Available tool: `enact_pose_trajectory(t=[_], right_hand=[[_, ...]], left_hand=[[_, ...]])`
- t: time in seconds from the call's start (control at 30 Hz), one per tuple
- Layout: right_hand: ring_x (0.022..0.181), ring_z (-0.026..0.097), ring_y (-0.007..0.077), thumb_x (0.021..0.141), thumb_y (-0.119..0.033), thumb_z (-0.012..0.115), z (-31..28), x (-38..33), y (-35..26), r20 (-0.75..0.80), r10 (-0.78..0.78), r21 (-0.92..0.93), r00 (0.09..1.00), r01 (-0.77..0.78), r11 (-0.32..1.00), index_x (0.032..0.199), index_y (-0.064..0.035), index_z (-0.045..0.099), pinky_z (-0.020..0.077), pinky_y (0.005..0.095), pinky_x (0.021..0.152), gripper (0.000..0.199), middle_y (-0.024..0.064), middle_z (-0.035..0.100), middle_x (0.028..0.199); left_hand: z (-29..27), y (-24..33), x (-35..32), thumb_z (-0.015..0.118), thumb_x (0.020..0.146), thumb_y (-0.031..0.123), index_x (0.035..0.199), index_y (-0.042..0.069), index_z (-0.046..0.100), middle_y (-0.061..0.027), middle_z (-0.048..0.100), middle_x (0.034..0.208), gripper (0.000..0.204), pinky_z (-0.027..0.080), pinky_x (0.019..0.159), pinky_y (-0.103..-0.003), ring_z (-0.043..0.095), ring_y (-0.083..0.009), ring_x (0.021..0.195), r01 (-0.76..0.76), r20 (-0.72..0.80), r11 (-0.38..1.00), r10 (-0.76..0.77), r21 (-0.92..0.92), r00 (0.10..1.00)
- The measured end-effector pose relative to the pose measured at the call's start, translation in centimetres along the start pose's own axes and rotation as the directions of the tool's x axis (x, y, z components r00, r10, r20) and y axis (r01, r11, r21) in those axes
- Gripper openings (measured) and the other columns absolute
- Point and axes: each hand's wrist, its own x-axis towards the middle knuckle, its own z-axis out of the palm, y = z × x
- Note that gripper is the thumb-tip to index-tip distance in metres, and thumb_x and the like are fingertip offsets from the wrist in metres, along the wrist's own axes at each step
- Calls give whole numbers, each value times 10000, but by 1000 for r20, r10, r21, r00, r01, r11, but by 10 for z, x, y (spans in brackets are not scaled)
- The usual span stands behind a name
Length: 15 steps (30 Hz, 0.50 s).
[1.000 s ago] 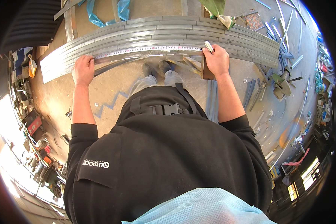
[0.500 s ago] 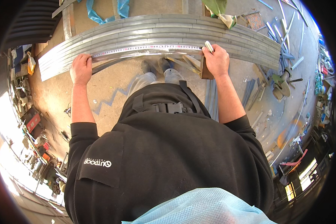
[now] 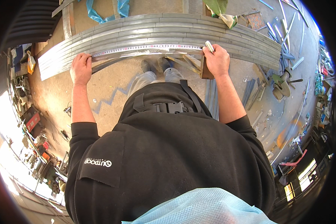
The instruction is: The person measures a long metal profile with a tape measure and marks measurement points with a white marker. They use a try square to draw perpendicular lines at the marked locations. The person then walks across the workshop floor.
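A tape measure [image 3: 153, 47] is drawn out between my two hands, lying along the near edge of several grey metal bars [image 3: 164, 30] set side by side. My left hand [image 3: 81, 69] is closed at the tape's left end, thumb and fingers pressed together by the bars' edge. At the other end my right hand [image 3: 217, 61] pinches the tape near the near edge. A white marker-like stick [image 3: 209, 46] also sits in the right hand, pointing up from between thumb and forefinger. What lies inside the left fist is hidden.
A green and cream cloth [image 3: 222, 13] hangs over the bars' far side. Blue plastic sheeting [image 3: 108, 11] lies beyond them. To the right stand a grey-green machine [image 3: 280, 85] and scattered metal strips [image 3: 285, 33]. A wooden support [image 3: 206, 69] stands below the bars.
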Motion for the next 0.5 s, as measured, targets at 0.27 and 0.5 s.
enact_pose_trajectory(t=[0.27, 0.5], right_hand=[[1015, 764, 402, 968, -384, 780, -6, 1, -6, 89, 99, -22, 991, -97, 995, 1070, -62, 829, 580, 484, 932, 341, 173, 818, 1006], [1016, 759, 405, 962, -382, 781, -3, 2, -3, 96, 101, -20, 990, -99, 995, 1055, -63, 828, 578, 491, 934, 336, 174, 816, 1012]], left_hand=[[1, -5, 2, 730, 1006, 170, 1087, 98, 791, -26, 783, 1225, 125, 570, 1022, -426, 714, -303, 1159, -68, -12, 997, 68, 23, 998], [2, -8, 1, 731, 1006, 164, 1088, 92, 794, -38, 804, 1216, 126, 571, 1024, -424, 717, -306, 1151, -57, 21, 998, 56, 39, 998]])
